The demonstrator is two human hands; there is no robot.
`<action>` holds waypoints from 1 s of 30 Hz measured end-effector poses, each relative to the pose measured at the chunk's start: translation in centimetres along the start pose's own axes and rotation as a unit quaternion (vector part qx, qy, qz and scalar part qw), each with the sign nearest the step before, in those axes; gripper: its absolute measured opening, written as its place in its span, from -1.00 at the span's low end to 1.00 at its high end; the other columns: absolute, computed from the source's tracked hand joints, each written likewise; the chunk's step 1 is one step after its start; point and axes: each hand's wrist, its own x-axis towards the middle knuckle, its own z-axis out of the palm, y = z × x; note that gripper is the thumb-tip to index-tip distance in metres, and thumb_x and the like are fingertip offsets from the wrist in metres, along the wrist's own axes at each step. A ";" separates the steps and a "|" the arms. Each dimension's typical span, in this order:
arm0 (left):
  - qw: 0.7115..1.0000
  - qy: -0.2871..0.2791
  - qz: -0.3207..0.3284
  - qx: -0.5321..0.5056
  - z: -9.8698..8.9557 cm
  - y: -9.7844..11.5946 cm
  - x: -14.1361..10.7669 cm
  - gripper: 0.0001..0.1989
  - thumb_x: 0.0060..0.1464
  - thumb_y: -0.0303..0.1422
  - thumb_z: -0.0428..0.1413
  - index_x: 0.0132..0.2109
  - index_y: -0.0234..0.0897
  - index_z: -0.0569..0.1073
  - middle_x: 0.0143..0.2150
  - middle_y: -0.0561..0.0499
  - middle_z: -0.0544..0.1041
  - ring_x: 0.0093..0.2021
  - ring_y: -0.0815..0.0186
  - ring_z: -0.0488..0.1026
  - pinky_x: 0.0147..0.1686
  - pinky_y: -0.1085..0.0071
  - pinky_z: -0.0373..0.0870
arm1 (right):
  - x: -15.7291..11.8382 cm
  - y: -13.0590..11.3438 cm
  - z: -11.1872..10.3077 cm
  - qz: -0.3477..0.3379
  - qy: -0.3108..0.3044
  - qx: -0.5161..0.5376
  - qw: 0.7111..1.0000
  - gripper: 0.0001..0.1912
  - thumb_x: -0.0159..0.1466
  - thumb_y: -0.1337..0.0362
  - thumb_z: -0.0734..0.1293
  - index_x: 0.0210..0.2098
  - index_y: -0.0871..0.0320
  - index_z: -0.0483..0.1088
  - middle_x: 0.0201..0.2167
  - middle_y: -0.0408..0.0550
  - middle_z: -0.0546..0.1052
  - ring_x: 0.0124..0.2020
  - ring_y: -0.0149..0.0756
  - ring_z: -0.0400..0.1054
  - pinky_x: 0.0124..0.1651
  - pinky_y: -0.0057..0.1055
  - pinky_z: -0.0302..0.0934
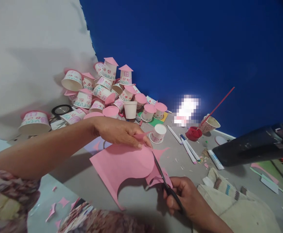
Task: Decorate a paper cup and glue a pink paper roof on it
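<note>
My left hand (122,132) pinches the top edge of a pink paper sheet (117,166) and holds it up over the grey table (141,194). My right hand (185,199) grips black scissors (164,183) whose blades cut into the sheet's right side along a curved line. The sheet has rounded cut-outs along its lower and right edges. A decorated paper cup (159,132) stands just beyond my left fingers.
A pile of decorated paper cups with pink roofs (102,89) lies against the white and blue wall. Markers (188,149), a red paint pot (193,133), a cup holding a brush (210,124), a cloth (231,200), a black object (255,145) and pink scraps (58,207) lie around.
</note>
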 end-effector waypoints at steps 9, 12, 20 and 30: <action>0.987 -0.118 -0.013 -0.112 -0.4 0.5 1.0 -0.70 0.20 -0.17 0.23 0.00 -0.17 0.69 -0.34 0.04 0.57 -0.21 0.22 0.46 -0.17 0.45 0.34 | 0.0 -0.2 0.0 0.004 0.003 -0.011 1.000 -0.65 -0.04 0.08 0.55 -0.56 0.15 0.37 -0.69 -0.28 0.30 -0.63 -0.50 0.13 -0.51 -0.53 0.03; 0.985 -0.129 -0.022 -0.114 -0.5 0.3 1.2 -0.69 0.18 -0.18 0.25 0.00 -0.18 0.69 -0.34 0.05 0.58 -0.19 0.22 0.46 -0.14 0.46 0.34 | 0.1 0.2 -0.1 -0.001 -0.008 -0.008 1.000 -0.59 -0.05 0.01 0.57 -0.53 0.16 0.39 -0.68 -0.27 0.32 -0.63 -0.50 0.13 -0.51 -0.53 0.03; 0.981 -0.154 -0.008 -0.116 -0.4 0.5 2.1 -0.73 0.18 -0.26 0.23 -0.04 -0.25 0.68 -0.25 0.04 0.64 -0.17 0.25 0.50 -0.11 0.47 0.38 | 0.2 0.6 -0.2 -0.017 -0.008 -0.008 1.000 -0.46 -0.05 -0.16 0.59 -0.51 0.17 0.40 -0.68 -0.25 0.32 -0.62 -0.48 0.15 -0.49 -0.51 0.06; 0.980 -0.175 -0.014 -0.095 -0.4 0.5 2.5 -0.71 0.20 -0.28 0.18 0.00 -0.24 0.67 -0.11 0.00 0.68 0.00 0.19 0.54 -0.01 0.46 0.40 | 0.2 0.3 -0.1 -0.005 0.012 -0.021 1.000 -0.64 -0.03 0.08 0.55 -0.53 0.14 0.36 -0.68 -0.27 0.31 -0.62 -0.48 0.16 -0.48 -0.51 0.08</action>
